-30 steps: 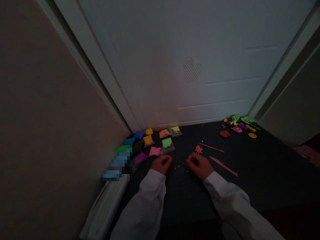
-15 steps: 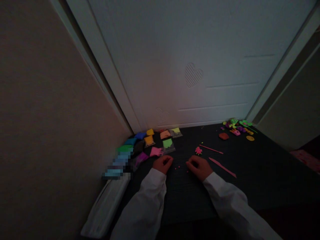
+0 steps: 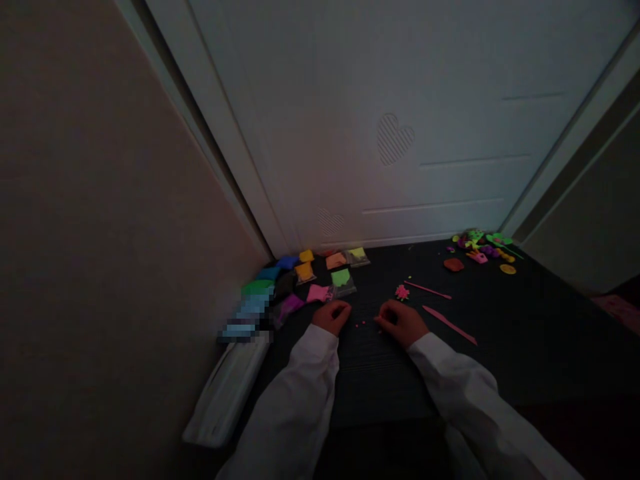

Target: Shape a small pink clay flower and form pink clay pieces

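My left hand (image 3: 332, 317) rests on the dark table with its fingers curled and pinched together. What is in that pinch, if anything, is too small to make out. My right hand (image 3: 402, 324) lies opposite, thumb and forefinger closed in a pinch whose content I cannot make out either. Between the hands are tiny pink clay balls (image 3: 363, 323), with another small bit (image 3: 379, 332) just below my right fingertips. Beyond my right hand sits a pink clay flower (image 3: 402, 293) made of small pieces. A pink modelling knife (image 3: 450, 325) and a thin pink modelling tool (image 3: 427, 290) lie to its right.
Bags of coloured clay, among them a pink bag (image 3: 319, 293) and a green bag (image 3: 342, 279), line the back left. A white case (image 3: 227, 393) lies at the left edge. Finished clay pieces (image 3: 480, 248) and a red clay lump (image 3: 453, 265) are at the back right, before a white door (image 3: 320, 133).
The whole view has shifted, so everything appears slightly higher and further right. Both hands keep nearly the same pinched pose and place on the table.
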The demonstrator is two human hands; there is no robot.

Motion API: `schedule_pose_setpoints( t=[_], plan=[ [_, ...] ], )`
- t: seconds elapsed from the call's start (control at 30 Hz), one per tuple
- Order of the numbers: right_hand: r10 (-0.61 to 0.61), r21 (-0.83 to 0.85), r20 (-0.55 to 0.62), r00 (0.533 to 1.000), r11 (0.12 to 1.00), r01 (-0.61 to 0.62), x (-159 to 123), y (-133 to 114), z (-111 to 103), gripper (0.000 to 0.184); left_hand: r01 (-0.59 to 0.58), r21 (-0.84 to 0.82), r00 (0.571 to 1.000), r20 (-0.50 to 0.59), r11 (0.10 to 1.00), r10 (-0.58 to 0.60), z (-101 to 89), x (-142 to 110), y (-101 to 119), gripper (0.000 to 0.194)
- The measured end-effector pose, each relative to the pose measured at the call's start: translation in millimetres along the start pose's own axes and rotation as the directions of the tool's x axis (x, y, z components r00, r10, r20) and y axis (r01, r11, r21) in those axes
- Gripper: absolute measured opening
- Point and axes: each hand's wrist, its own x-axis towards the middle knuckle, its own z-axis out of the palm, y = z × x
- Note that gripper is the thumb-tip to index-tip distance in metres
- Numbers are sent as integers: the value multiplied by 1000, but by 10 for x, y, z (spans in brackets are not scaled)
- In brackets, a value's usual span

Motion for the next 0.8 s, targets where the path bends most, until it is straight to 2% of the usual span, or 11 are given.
schedule_pose_setpoints(
  t=[0.3,0.57,0.8],
  plan=[
    [13,-15,6,1000,1000,-13,-11,-56,-43,26,-9,-7,1000,-10,1000,9,12,-10,33,23],
    [54,18,0,999,998,-54,-15,-5,-16,22,-22,-3,1000,-10,1000,22,12,-17,46,24],
    [56,36,-6,998,998,-56,-17,-21,-2,27,-32,-1,999,-9,999,32,31,-4,14,23]
  ],
)
